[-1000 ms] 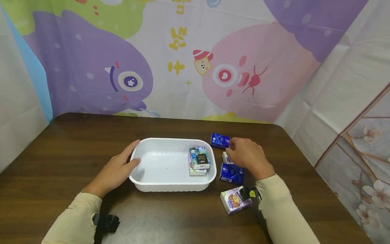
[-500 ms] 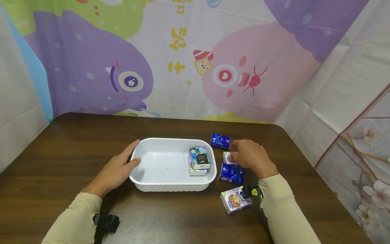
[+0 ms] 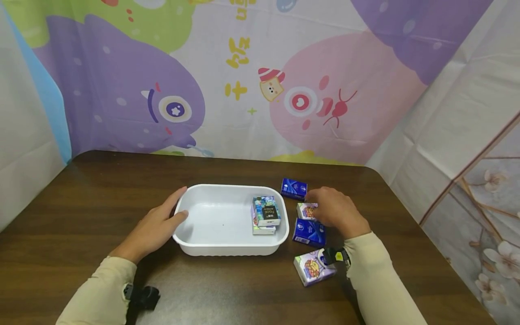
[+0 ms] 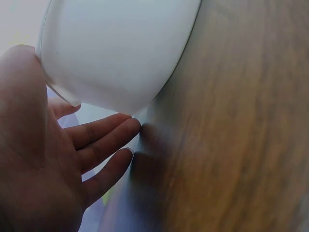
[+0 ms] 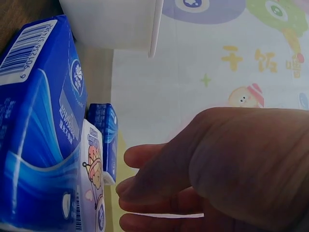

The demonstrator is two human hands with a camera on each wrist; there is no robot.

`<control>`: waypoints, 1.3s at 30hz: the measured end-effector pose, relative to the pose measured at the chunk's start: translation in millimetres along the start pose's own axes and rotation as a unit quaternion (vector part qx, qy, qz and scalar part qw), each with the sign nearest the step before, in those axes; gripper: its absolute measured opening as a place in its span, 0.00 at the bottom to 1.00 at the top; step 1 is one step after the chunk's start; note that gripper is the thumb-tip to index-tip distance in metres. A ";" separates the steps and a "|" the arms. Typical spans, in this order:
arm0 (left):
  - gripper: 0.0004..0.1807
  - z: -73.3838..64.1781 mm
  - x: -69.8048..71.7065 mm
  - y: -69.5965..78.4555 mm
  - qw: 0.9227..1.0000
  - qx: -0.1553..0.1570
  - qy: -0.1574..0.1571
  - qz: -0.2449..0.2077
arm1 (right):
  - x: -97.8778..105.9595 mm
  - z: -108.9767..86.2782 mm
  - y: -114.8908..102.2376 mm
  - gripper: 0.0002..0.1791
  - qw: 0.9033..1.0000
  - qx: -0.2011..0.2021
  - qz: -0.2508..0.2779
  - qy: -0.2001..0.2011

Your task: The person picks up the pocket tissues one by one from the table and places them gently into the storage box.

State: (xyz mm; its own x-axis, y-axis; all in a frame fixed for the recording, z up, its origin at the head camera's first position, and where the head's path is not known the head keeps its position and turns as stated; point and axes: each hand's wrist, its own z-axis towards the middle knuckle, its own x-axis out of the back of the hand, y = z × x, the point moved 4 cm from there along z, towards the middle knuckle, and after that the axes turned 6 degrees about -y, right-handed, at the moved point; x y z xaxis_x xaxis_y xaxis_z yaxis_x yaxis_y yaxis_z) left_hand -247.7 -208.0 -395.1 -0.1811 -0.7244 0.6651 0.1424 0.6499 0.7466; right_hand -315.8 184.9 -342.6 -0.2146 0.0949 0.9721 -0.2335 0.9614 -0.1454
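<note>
My left hand (image 3: 156,225) holds the left end of a white plastic tub (image 3: 215,249), the thumb over its rim. In the left wrist view its other fingers (image 4: 108,145) spread against the outer wall and near the table. Inside the tub, a colourful tissue pack (image 3: 266,211) lies on a pale one (image 3: 263,230). My right hand (image 3: 335,207) hovers over the packs right of the tub, its loosely bent fingers holding nothing. Around it lie a far blue tissue pack (image 3: 294,188), a small white cartoon one (image 3: 305,211) and a nearer blue one (image 3: 309,232).
A white and purple cartoon tissue pack (image 3: 312,267) lies closer to me, partly under the right wrist camera (image 3: 335,256). The brown wooden table (image 3: 227,289) ends at a cartoon-printed curtain (image 3: 239,126) behind, with another hanging cloth (image 3: 487,198) to the right.
My right hand has shifted slightly right and towards me, uncovering more of the small white cartoon pack. The left hand, tub and packs stay where they were.
</note>
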 end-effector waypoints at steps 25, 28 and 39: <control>0.36 1.3 -0.3 -1.1 1.000 -0.002 -0.002 0.002 | -7.6 2.2 2.0 0.24 0.998 -0.018 -0.033 -0.056; 0.36 1.1 -0.3 -1.0 1.000 -0.002 -0.002 0.000 | -8.5 2.9 1.9 0.24 0.997 -0.017 -0.042 -0.058; 0.36 0.5 -0.1 -0.2 1.000 -0.004 0.002 0.004 | -10.6 4.5 0.6 0.23 0.998 -0.008 -0.051 -0.036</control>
State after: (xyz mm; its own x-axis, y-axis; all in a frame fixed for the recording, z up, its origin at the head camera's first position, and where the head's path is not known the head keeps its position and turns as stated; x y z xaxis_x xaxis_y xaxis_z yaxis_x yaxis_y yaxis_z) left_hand -248.2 -208.0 -395.3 -0.1753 -0.7206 0.6708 0.1516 0.6535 0.7416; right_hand -318.0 183.3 -353.9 -0.2589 -0.0223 0.9657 -0.2423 0.9693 -0.0426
